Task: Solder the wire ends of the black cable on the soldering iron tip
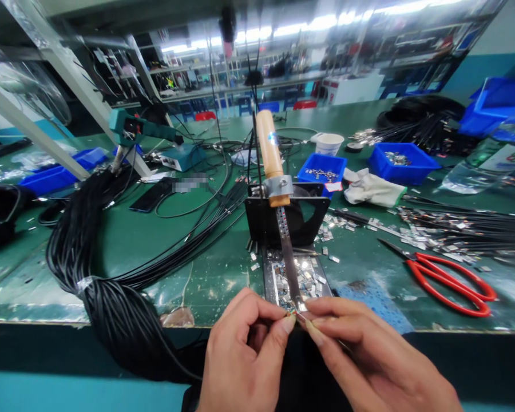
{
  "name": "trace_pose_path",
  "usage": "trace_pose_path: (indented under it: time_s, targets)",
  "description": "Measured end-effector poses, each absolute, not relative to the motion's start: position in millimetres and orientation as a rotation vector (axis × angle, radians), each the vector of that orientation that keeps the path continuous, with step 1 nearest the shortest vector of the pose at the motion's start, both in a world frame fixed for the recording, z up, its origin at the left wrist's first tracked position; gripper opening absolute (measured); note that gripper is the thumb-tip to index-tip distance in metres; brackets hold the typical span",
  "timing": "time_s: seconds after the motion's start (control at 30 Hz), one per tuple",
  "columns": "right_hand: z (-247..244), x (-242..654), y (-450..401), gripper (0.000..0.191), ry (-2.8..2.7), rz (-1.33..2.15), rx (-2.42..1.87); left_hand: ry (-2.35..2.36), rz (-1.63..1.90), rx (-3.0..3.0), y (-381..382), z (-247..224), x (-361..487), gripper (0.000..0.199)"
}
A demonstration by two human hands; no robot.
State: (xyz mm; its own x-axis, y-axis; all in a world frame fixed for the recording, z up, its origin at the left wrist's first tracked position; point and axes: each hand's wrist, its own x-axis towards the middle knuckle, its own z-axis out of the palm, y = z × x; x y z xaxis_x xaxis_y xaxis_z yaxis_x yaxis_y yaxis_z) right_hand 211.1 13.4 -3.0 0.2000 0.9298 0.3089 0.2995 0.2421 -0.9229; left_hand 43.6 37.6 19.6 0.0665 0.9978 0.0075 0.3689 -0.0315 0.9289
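Observation:
My left hand (244, 355) pinches the end of a thin wire between thumb and forefinger, right at the tip of the soldering iron (288, 257). My right hand (377, 360) pinches a small metal piece against the same spot, fingertips almost touching the left hand's. The iron has a wooden handle (269, 151) and is clamped in a black stand (283, 220), its tip pointing down towards me. Below the tip lies a tray of small metal terminals (302, 280).
A thick bundle of black cables (107, 286) loops at the left and hangs over the green bench edge. Red-handled scissors (450, 277) lie at the right, near more wires with terminals (459, 232). Blue bins (401, 160), a white cloth (373, 189) and a paper cup (329, 143) stand behind.

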Motion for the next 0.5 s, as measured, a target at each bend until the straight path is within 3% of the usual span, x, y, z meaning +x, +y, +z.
trace_pose_path:
  time_s: [0.5]
  targets:
    - [-2.3,216.2,15.8,0.007,-1.444,0.624,-1.291,1.419,0.918,1.554,39.6,22.5,42.5,0.023]
